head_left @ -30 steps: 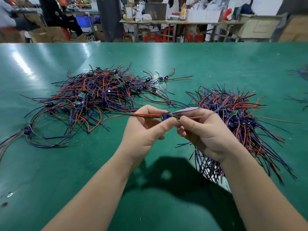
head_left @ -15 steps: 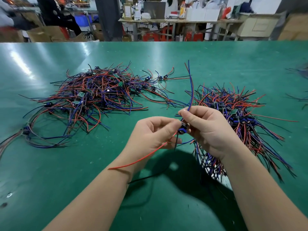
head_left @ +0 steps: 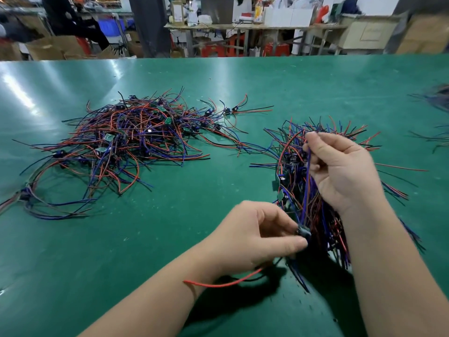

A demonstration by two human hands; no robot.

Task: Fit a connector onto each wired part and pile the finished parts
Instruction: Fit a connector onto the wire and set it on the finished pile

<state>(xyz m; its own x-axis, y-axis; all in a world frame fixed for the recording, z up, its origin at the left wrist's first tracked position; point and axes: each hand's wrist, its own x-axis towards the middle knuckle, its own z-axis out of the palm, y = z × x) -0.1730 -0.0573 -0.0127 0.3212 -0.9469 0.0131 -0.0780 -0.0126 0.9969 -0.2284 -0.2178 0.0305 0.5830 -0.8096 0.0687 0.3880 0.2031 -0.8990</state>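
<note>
Head view: the left hand (head_left: 257,237) pinches the dark part (head_left: 303,232) between thumb and forefinger, low and close to the body. The right hand (head_left: 342,171) pinches its blue wire (head_left: 306,186) farther out, so the wire runs straight away from the part, over the right pile (head_left: 289,152). The red wire (head_left: 218,285) trails back left. I'd say the left hand sits nearer for fitting.
</note>
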